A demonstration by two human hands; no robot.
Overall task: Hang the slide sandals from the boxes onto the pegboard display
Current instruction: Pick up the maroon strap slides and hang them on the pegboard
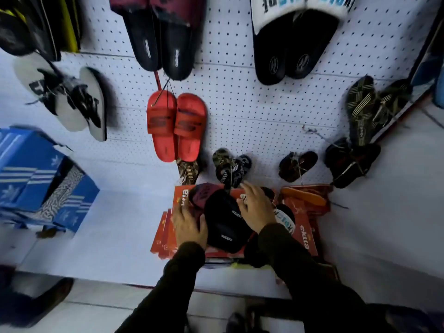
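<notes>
A pair of black slide sandals point(224, 222) with maroon straps lies on top of red shoe boxes point(304, 227) at the foot of the white pegboard point(240, 111). My left hand point(189, 224) grips the pair's left edge. My right hand point(255, 207) rests on its right side, fingers spread over the sole. Another sandal with a white and blue strap point(286, 218) shows partly under my right wrist. An orange sandal point(304, 197) lies in the box to the right.
The pegboard holds a red pair point(176, 126), large black pairs point(163, 39) point(290, 44), a grey flip-flop pair point(72, 102) and several small dark pairs point(231, 168) low down. Blue shoe boxes point(36, 179) are stacked on the white ledge at left.
</notes>
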